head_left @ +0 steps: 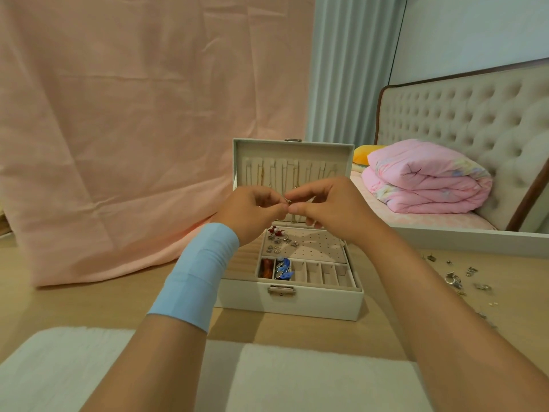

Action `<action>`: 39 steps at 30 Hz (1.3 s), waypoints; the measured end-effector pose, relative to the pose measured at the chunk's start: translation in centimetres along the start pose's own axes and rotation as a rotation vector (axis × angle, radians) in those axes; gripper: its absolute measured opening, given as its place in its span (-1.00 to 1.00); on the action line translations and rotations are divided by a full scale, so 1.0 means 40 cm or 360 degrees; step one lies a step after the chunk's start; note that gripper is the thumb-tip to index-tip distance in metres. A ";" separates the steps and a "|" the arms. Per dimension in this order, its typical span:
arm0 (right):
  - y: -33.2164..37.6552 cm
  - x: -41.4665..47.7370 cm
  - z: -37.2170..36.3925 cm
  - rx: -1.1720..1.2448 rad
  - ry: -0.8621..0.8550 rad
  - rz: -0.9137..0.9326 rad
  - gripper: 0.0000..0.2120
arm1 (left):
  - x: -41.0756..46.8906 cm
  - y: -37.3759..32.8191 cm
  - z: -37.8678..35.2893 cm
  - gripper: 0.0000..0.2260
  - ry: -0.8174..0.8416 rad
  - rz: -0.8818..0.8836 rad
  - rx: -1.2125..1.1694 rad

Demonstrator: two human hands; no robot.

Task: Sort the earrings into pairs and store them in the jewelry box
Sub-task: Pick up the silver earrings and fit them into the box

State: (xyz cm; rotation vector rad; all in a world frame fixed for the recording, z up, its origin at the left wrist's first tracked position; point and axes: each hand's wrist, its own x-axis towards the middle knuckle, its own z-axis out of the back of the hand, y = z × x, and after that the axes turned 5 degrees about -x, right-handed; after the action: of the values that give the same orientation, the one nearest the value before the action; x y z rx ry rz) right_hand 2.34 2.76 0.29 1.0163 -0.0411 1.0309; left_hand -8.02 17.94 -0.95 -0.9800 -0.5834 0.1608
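Note:
A white jewelry box (309, 304) stands open on the wooden floor, its lid upright with chains hanging inside. Small red and silver earrings (277, 237) sit on the perforated pad; two front compartments hold amber and blue pieces (283, 270). Above the box, my left hand (251, 211) and my right hand (323, 205) meet, fingertips pinching a tiny silver earring (287, 200) between them. A blue band wraps my left wrist. Several loose silver earrings (454, 281) lie scattered on the floor to the right.
A pink cloth (118, 129) hangs behind and drapes onto the floor at left. A bed with a folded pink quilt (427, 179) stands at right. White cushions (312, 379) lie at the front edge.

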 end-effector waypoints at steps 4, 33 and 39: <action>-0.014 0.002 0.006 0.0051 -0.0035 -0.0046 -0.82 | 0.009 -0.004 -0.003 -0.91 0.0073 -0.0008 0.0045; -0.113 0.070 -0.093 -0.1029 0.0087 -0.0065 -0.96 | 0.087 0.114 0.008 -0.87 -0.0055 0.0097 -0.0044; -0.127 0.067 -0.089 -0.1026 0.0087 0.0004 -0.96 | 0.087 0.117 0.005 -0.87 -0.0040 0.0095 -0.0033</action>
State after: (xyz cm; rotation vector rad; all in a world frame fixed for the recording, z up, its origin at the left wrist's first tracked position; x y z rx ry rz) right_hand 6.06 6.52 -3.92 0.4006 -0.3102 0.9553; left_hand -4.60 22.03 -3.34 -1.0171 -0.5800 0.2210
